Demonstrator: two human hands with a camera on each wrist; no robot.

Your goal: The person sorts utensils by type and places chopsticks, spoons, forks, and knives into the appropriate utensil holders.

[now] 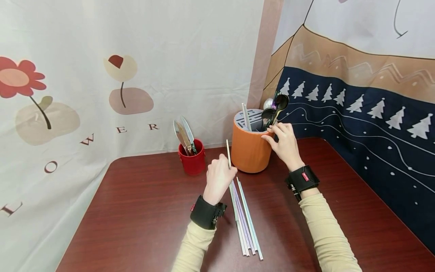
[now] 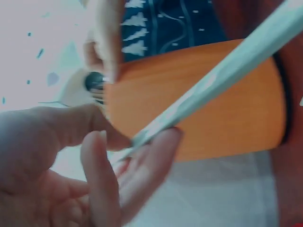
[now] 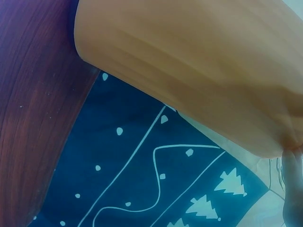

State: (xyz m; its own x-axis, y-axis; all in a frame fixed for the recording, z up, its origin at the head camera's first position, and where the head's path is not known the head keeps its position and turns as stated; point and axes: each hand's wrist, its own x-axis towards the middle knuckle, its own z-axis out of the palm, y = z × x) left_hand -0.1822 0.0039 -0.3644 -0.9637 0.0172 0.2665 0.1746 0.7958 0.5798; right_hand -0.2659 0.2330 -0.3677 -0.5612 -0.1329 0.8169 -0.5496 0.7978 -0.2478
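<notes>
My left hand [image 1: 219, 179] pinches a pale green chopstick [image 2: 203, 92] between thumb and fingers, in front of the orange utensil holder [image 1: 249, 153]. Its upper end leans up beside the holder's left side. With thumb and fingers, my right hand [image 1: 283, 143] grips the holder's right rim, just below the dark spoons [image 1: 268, 114]. Two pale chopsticks [image 1: 246, 117] stand in the holder's slotted grey top [image 1: 256, 114]. Several pastel chopsticks [image 1: 244, 219] lie side by side on the table below my left hand.
A red cup [image 1: 192, 160] with knives [image 1: 185, 134] upright in it stands left of the holder. The dark red wooden table [image 1: 146, 211] meets a white cloth [image 1: 190, 56] behind and a navy tree-printed cloth [image 1: 367, 139] at the right.
</notes>
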